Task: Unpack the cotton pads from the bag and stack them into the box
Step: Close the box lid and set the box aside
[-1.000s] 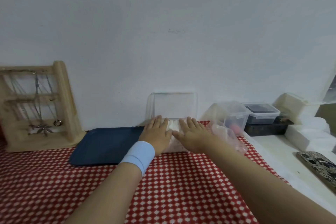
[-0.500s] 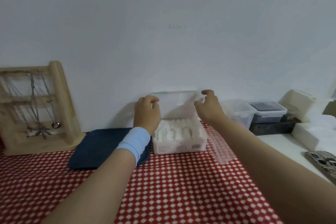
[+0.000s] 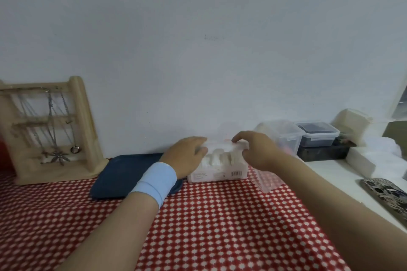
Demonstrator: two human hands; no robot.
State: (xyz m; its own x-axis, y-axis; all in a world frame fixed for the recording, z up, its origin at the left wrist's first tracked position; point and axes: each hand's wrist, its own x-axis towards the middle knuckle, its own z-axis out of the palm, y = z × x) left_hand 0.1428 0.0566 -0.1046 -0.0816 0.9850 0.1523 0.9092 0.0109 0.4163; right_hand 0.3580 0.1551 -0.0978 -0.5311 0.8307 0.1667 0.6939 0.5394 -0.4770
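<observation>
Wooden jewellery stand (image 3: 50,132): far left, against the wall. Navy tray (image 3: 123,174): beside it, on the red checked cloth (image 3: 209,222). Left hand (image 3: 187,154), blue wristband (image 3: 157,181): fingers curled over the left end of the clear lid (image 3: 220,144). Box (image 3: 218,175): by the wall, cotton pads (image 3: 220,157) packed inside. Right hand (image 3: 256,152): pinches the lid's right end. Clear bag (image 3: 267,180): lies just right of the box.

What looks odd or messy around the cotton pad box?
The cotton pads sit in uneven humps in the box, under the lid that the left hand and right hand grip. The clear bag lies crumpled beside it, on the right.
</observation>
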